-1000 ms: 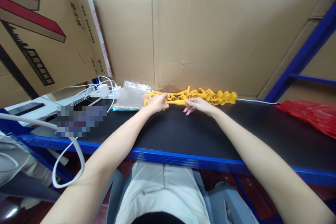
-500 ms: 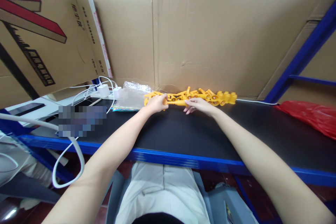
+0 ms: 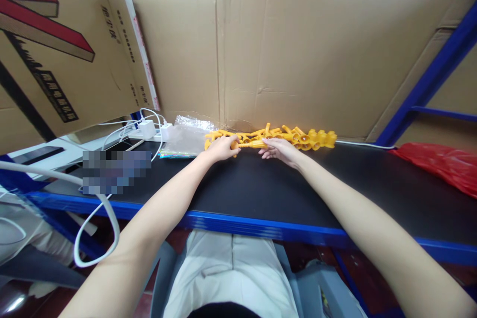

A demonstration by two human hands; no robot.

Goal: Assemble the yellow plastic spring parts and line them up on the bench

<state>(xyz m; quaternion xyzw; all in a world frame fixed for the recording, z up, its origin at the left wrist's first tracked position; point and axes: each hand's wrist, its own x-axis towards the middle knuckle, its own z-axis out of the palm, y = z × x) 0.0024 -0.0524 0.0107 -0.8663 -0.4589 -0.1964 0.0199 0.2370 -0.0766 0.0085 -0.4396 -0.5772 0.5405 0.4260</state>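
A yellow plastic piece with a ribbed, handle-like shaft [image 3: 254, 144] lies level between my two hands, just above the black shelf top. My left hand [image 3: 222, 148] is closed around its left end, which the fingers mostly hide. At the other end my right hand [image 3: 280, 150] pinches the shaft between thumb and fingers, the lower fingers loosely curled. Right behind both hands a heap of similar yellow plastic pieces [image 3: 288, 135] lies along the cardboard, with branching stems and round, cup-like ends. Their exact kind cannot be made out.
A clear plastic bag [image 3: 186, 139] lies left of the heap. Farther left are white chargers [image 3: 147, 129] with cables and a blurred-out item [image 3: 117, 171]. Red plastic [image 3: 439, 161] lies at the right. Cardboard [image 3: 298, 59] walls the back; a blue rail [image 3: 261, 226] edges the front.
My right hand has shifted slightly left along the shaft, and its grip looks a little different. The left hand stays nearly in place, still holding the yellow piece.
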